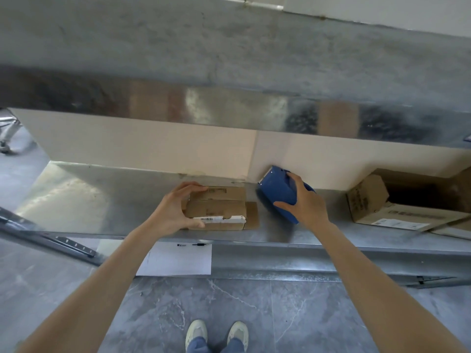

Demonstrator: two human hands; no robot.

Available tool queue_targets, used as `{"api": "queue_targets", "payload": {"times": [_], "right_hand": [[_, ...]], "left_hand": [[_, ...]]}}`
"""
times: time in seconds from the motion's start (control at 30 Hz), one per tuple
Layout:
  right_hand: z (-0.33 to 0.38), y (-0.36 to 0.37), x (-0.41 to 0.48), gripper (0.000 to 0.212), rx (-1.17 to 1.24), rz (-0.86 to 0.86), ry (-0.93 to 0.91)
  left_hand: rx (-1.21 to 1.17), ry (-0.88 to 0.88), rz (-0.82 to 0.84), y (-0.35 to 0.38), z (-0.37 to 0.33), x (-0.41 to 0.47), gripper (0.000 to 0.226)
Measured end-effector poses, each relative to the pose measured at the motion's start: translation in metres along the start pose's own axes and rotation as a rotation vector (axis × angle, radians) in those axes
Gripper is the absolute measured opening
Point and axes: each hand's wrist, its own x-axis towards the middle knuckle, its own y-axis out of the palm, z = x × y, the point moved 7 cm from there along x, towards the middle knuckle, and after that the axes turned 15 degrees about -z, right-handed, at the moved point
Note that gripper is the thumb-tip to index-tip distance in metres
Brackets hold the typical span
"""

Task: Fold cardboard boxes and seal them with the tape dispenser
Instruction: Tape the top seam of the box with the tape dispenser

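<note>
Small cardboard box (216, 208) is held on the steel bench (102, 200), gripped at its 9 o'clock end by the left hand (173, 210), with the blue tape dispenser (277, 197) at its 3 o'clock clasped by the right hand (305, 202); box judged light, stiff but crushable, best pinned by its edges.

The metal bench (84, 200) lies bare to the left of the small cardboard box (216, 207), so that side offers open passage. The white back panel (153, 143) stands close behind the box and closes the far side, with a metal ledge (229, 110) overhanging above it. On the right the blue tape dispenser (277, 197), gripped by the right hand (308, 205), sits just beside the box, leaving only a narrow gap, and farther right an open carton (377, 205) occupies the bench, while the left hand (173, 212) wraps the box's left end.
</note>
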Motion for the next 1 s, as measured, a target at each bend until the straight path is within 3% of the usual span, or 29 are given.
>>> {"api": "queue_targets", "payload": {"times": [0.3,0.4,0.5,0.6,0.77,1.0], "right_hand": [[0.003,0.003,-0.002,0.074,-0.017,-0.035,-0.046],[0.01,-0.011,-0.003,0.061,-0.087,-0.156,-0.091],[0.037,-0.023,-0.012,0.045,0.069,-0.288,-0.119],[0.082,-0.008,-0.03,0.047,0.347,-0.14,-0.132],[0.133,0.036,-0.066,0.068,0.42,0.156,-0.222],[0.122,0.053,-0.08,0.081,0.666,0.162,0.045]], "left_hand": [[-0.006,-0.006,-0.003,-0.001,-0.002,-0.002,0.084],[-0.014,-0.014,-0.003,-0.001,-0.002,-0.002,0.084],[-0.038,-0.024,-0.022,-0.001,-0.003,-0.003,0.081],[-0.086,-0.084,-0.053,-0.002,0.0,-0.006,0.082],[-0.143,-0.127,-0.067,0.0,-0.002,-0.012,0.08],[-0.213,-0.163,-0.071,0.005,-0.001,-0.021,0.083]]}}
